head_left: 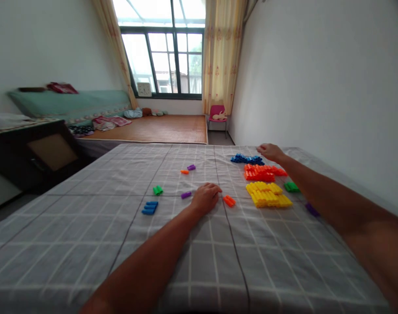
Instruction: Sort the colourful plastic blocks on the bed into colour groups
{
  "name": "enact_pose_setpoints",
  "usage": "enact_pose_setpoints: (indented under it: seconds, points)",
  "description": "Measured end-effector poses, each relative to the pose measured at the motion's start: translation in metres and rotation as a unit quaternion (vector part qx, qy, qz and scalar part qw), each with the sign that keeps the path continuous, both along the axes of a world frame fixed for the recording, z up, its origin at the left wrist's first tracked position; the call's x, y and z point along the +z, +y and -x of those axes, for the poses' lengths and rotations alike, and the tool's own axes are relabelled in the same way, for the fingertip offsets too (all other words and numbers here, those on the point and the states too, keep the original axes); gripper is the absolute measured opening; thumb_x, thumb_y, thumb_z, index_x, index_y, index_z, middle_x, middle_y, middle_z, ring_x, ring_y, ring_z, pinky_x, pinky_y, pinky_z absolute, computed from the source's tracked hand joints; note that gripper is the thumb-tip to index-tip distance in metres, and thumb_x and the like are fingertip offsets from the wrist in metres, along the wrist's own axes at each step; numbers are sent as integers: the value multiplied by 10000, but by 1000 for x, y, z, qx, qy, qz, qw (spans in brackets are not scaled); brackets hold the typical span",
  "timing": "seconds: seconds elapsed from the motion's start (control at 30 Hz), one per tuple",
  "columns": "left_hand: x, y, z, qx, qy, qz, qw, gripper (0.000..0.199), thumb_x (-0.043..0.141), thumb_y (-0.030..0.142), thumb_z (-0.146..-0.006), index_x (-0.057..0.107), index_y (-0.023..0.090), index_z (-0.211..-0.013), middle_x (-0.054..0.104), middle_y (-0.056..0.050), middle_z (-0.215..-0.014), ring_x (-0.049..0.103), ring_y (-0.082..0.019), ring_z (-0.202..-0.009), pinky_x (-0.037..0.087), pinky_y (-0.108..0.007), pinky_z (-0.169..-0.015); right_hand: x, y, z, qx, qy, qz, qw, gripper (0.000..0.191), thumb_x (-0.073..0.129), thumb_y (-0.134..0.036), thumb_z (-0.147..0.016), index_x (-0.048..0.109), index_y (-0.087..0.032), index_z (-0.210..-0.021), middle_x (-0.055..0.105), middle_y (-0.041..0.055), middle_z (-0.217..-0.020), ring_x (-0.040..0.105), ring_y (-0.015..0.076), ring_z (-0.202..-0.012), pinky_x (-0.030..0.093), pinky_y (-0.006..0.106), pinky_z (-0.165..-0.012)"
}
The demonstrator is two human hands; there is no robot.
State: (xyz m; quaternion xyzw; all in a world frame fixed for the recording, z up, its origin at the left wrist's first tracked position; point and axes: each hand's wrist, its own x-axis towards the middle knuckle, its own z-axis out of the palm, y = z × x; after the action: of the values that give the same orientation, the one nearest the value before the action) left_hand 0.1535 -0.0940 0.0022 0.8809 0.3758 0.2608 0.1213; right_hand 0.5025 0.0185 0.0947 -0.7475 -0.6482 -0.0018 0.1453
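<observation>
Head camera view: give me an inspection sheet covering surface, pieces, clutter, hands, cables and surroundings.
Surface: grey checked cloth, lightly creased.
Job's things: dark blue pile, orange pile, yellow pile, green stack and purple stack at right; blue group, green pair, near purple piece, far purple piece, small orange piece and orange group further left.
Clutter: crumpled pink cloth on the bed.
Left hand: palm down between near purple piece and orange group; grip unclear.
Right hand: by the dark blue pile's far right end, fingers curled; grip unclear.
Cables: nothing seen.
Surroundings: window, right curtain, pink chair, dark cabinet.
</observation>
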Motion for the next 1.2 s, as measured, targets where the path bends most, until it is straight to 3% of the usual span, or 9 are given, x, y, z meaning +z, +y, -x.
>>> enact_pose_setpoints:
  seconds: [0.1,0.27,0.4,0.53,0.6,0.7,0.8,0.93,1.2]
  points:
    - [6,-8,-2,-1,20,-19,1000,302,476,136,-851,702,249,-1016,695,-23,-1104,579,-174,-1070,432,-355,-993,-1,-20,44,125,-2,-21,992,357,458,-400,-918,689,-175,-1071,724,79,-1016,646,191,-872,443,242,-724]
    - [35,-7,19,75,49,-49,995,320,473,121,-847,720,252,-1001,684,-52,-1117,563,-209,-1099,396,-399,-1022,-19,-73,130,315,-31,68,946,262,556,-343,-862,696,-253,-1063,732,22,-1025,663,181,-870,468,250,-763]
    - [72,4,73,213,64,-31,974,345,435,164,-872,704,250,-1071,671,-74,-1150,590,-240,-1070,447,-400,-950,-34,-98,164,374,-74,103,919,253,589,-279,-828,711,-257,-1050,737,36,-1017,674,200,-894,473,263,-756]
    - [94,13,142,282,131,48,949,303,500,243,-847,709,245,-1067,684,-83,-1147,616,-262,-1043,470,-388,-909,-41,-101,177,381,-26,95,919,285,557,-229,-848,686,-236,-1101,731,44,-1039,681,177,-864,478,252,-759]
    - [92,17,171,282,167,114,938,267,557,243,-804,724,228,-1012,702,-75,-1109,631,-244,-1008,477,-348,-892,-44,-100,190,384,11,85,919,300,553,-203,-846,672,-220,-1120,725,49,-1062,681,173,-881,480,256,-784]
    - [72,21,197,245,143,184,941,268,610,222,-748,728,187,-987,730,-64,-1012,653,-202,-914,491,-275,-839,-50,-99,220,391,57,65,916,322,543,-176,-842,658,-222,-1138,714,45,-1096,677,174,-911,481,270,-817]
    - [43,23,205,196,30,207,958,322,604,212,-745,714,155,-1043,737,-50,-968,660,-167,-829,508,-237,-772,-55,-100,256,428,72,55,899,333,548,-156,-832,657,-234,-1137,711,36,-1097,669,172,-919,477,275,-828]
    - [15,24,204,193,-77,195,959,343,575,193,-775,699,125,-1088,737,-57,-908,665,-152,-769,528,-252,-746,-62,-99,288,484,20,29,874,304,630,-156,-778,679,-205,-1073,715,55,-1056,637,207,-971,444,308,-883]
    - [20,18,194,231,-28,105,967,312,526,157,-813,726,184,-1050,743,-40,-995,669,-156,-884,508,-259,-870,-68,-81,289,392,27,18,920,167,606,-185,-787,698,-209,-924,712,34,-902,630,179,-802,433,260,-719]
